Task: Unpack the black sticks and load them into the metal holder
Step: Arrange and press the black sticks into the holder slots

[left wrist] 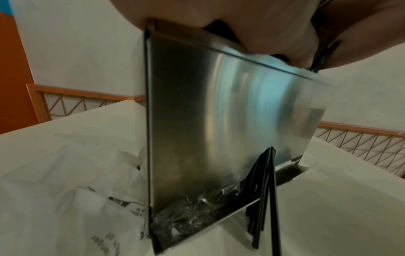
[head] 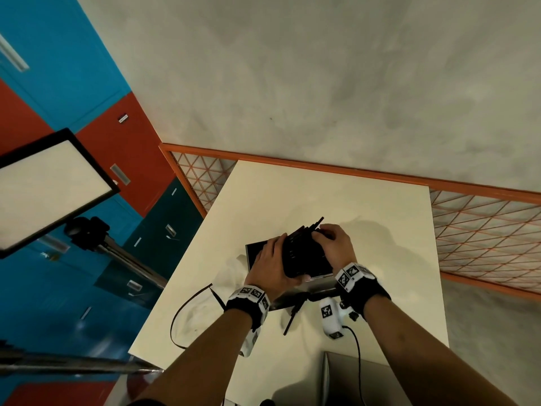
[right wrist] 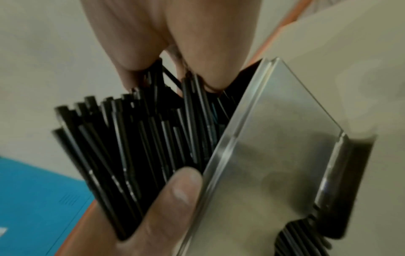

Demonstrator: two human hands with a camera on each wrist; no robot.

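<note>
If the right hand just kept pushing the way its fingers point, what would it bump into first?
The right hand is already on the bundle of black sticks, fingers on their tops. Pushing on would likely drive them deeper into the metal holder; depth is unclear.

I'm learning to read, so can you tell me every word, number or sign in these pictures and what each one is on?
No text here can be read in full.
White plastic bag: black print, upside down and cut off, unreadable.
Black-and-white square code tags on the wrist bands: patterns only, no words.
Small label on the red cabinet door: too small.
Shiny metal holder and black sticks: no writing seen.
</note>
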